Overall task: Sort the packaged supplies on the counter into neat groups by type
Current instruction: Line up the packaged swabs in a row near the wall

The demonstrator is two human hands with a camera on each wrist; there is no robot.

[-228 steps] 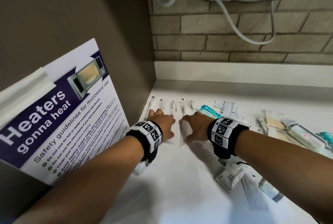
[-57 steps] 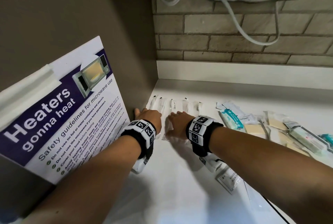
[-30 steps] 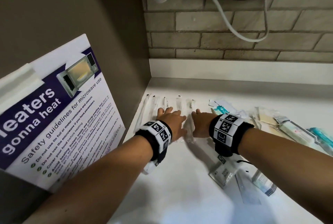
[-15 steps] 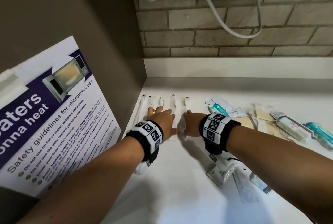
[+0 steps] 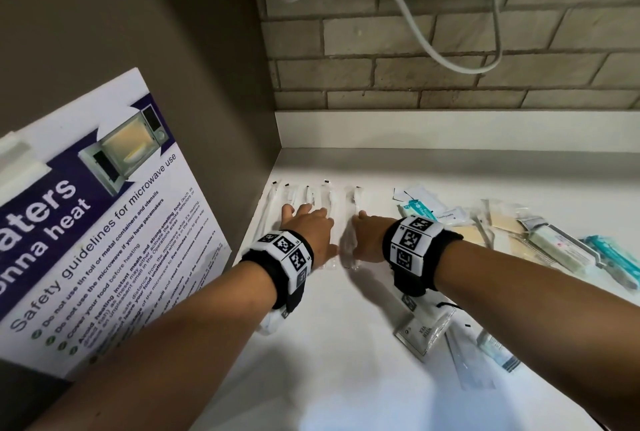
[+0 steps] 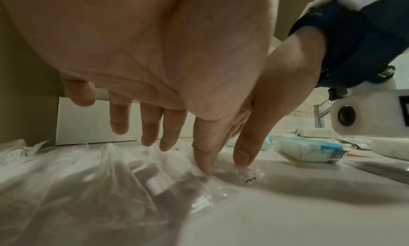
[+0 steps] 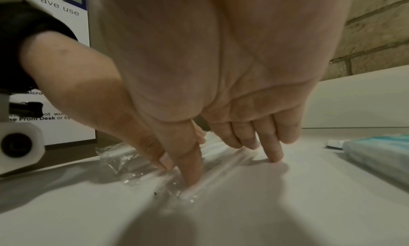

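Observation:
Several long clear packets [image 5: 325, 198] lie side by side in the counter's back left corner, each holding a thin white stick. My left hand [image 5: 308, 229] hovers over them with straight, spread fingers [image 6: 155, 136]; its thumb tip presses the edge of a packet [image 6: 110, 179]. My right hand [image 5: 369, 236] is just to the right. Its thumb and forefinger [image 7: 274, 155] press down on either side of the rightmost clear packet [image 7: 212, 171]. Neither hand holds anything.
A microwave safety poster [image 5: 104, 222] leans on the brown side panel at left. Teal packets [image 5: 417, 207], comb packets [image 5: 502, 226] and a boxed item [image 5: 554, 247] lie to the right. More packets [image 5: 426, 330] lie under my right forearm. The white counter [image 5: 346, 378] runs toward me.
About two seconds ago both hands were closer to the side panel; they moved a little right. Over the last half second they stay on the clear packets.

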